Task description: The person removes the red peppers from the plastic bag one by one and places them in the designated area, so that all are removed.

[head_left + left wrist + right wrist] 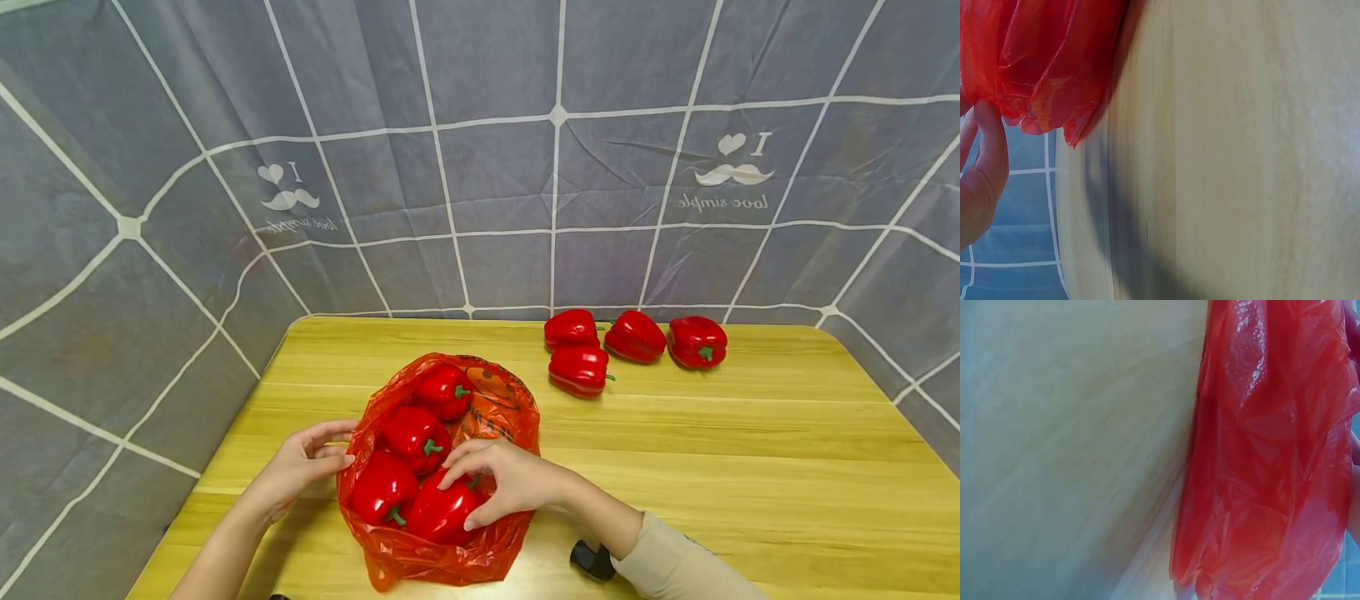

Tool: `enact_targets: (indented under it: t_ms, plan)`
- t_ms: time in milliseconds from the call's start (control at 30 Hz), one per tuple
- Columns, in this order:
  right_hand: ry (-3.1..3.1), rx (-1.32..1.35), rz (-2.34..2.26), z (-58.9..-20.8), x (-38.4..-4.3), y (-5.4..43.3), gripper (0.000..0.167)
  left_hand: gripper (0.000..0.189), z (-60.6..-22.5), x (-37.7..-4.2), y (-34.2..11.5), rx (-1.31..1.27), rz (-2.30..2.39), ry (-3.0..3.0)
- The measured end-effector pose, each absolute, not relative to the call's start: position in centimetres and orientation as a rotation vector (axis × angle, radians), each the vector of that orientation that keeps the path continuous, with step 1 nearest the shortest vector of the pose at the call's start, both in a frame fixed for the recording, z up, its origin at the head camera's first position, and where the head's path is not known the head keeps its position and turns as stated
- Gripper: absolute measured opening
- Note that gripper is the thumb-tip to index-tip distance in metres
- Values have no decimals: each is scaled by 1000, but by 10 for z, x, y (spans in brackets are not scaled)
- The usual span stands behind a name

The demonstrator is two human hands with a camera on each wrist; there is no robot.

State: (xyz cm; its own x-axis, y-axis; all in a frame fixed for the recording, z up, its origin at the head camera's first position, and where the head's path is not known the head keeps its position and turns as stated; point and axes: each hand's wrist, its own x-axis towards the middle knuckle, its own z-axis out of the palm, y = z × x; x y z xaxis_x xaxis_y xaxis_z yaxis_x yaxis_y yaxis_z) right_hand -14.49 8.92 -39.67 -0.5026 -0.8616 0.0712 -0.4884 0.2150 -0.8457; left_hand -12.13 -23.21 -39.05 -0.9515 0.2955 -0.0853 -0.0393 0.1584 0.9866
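A red plastic bag (450, 568) stands with its mouth wide on the wooden table, several red bell peppers (411, 435) with green stems inside it. My right hand (510, 479) reaches over the bag's right side and grips the front bell pepper (435, 512) between thumb and fingers, within the bag. At the left rim, my left hand (300, 462) pinches the plastic edge. The left wrist view shows that thumb (991, 134) against the bag's crumpled edge. In the right wrist view the bag's side (1266, 456) hides most of the right hand.
Toward the back of the table (712, 483), several more bell peppers (579, 372) lie in a loose group right of the bag. A black object (591, 560) shows beside the right wrist. Grey curtain (495, 183) with white lines surrounds the table's back and sides.
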Motion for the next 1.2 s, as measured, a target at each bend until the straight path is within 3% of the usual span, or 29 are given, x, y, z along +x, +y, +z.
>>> enact_targets:
  t_ms: [1200]
  plan:
    - [2032,-1156,-1390,-383,-147,98,39,51,-390,-123,-231,190,1842,2178]
